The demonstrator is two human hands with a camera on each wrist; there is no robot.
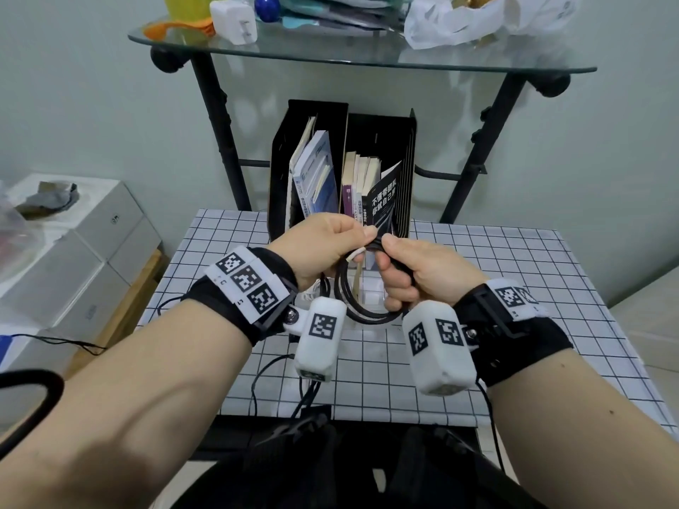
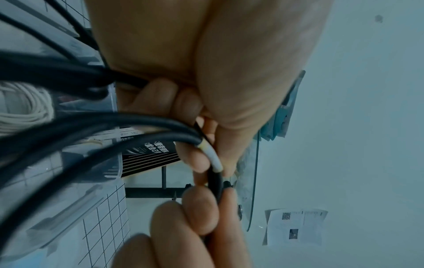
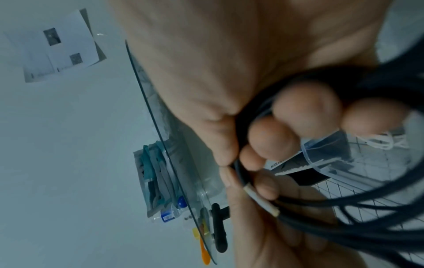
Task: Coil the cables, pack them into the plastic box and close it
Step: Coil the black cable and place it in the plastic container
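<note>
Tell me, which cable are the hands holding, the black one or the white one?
The black cable, looped between both hands; the white cable lies coiled in the plastic box.

A file rack (image 1: pixel 378 141) stands on the table (image 1: pixel 477 288), under a glass shelf (image 1: pixel 330 55).

The upper arc of the black cable coil (image 1: pixel 362 306) is covered by the left hand (image 1: pixel 316 247) and right hand (image 1: pixel 415 266), and its ends cannot be traced. The clear plastic box (image 2: pixel 114 168) is seen only as blurred wall fragments in both wrist views and is largely hidden behind the hands in the head view; its contents cannot be determined. The white cable bundle (image 2: pixel 25 108) is cut off by the left-wrist frame edge, and the printing on the wall sheet (image 2: pixel 296 226) is too small to be read.
</note>
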